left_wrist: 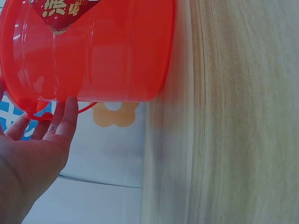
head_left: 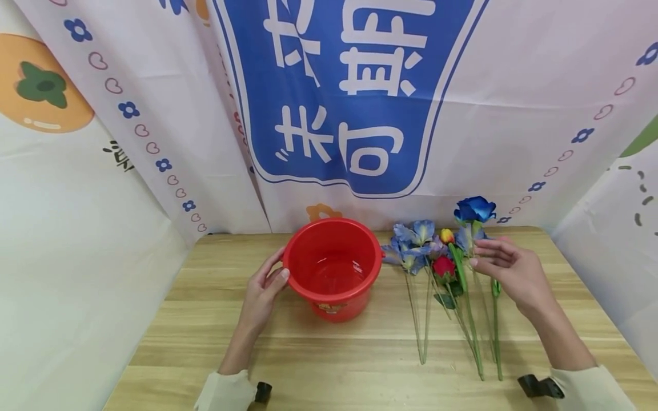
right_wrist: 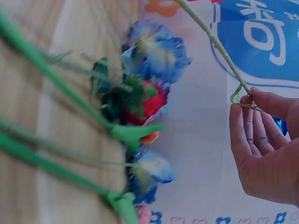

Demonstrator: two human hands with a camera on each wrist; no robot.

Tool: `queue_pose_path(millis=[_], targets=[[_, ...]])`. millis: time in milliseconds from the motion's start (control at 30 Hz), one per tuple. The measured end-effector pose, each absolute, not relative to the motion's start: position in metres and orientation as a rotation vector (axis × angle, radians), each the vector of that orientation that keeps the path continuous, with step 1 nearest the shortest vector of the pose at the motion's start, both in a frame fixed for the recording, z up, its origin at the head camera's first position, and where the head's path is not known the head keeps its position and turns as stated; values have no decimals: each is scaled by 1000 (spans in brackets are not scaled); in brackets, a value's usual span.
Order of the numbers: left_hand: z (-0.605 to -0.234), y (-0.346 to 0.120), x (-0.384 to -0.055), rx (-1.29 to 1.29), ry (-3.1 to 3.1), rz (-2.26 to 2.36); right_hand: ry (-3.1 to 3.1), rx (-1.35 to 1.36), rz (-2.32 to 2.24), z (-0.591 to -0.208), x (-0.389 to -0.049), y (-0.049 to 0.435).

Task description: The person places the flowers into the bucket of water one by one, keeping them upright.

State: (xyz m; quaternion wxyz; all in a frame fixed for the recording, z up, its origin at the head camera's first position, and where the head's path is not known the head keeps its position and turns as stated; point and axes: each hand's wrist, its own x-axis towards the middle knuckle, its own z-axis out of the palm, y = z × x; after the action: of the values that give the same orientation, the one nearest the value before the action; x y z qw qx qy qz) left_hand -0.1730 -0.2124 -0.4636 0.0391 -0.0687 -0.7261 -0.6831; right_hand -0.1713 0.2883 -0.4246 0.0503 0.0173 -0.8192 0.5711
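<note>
A red plastic bucket (head_left: 333, 305) stands upright on the table, and its handle (left_wrist: 86, 108) hangs on the side. My left hand (head_left: 261, 297) holds the bucket by its left side, thumb at the rim and fingers against the outer wall. Between thumb and fingertips my right hand (head_left: 514, 274) pinches the thin green stem (right_wrist: 224, 53) of a blue rose (head_left: 475, 210), which is raised above the other flowers. Blue irises (head_left: 411, 242), a red rose (head_left: 444, 267) and a yellow-orange bud (head_left: 447, 236) lie beside that hand. A pink flower is mostly hidden behind it.
The flowers' stems (head_left: 420, 331) stretch across the wooden table (head_left: 205, 342) toward its front edge. At the back hangs a white cloth (head_left: 504, 114) with a blue printed panel (head_left: 334, 114). Further white cloth (head_left: 77, 257) closes off the left side.
</note>
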Motion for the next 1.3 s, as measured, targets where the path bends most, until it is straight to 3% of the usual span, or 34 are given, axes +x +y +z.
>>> queue_pose_path(millis=[1300], targets=[[-465, -210, -173, -218, -2191, -2121, -2225, 363, 1886, -333, -219, 155]])
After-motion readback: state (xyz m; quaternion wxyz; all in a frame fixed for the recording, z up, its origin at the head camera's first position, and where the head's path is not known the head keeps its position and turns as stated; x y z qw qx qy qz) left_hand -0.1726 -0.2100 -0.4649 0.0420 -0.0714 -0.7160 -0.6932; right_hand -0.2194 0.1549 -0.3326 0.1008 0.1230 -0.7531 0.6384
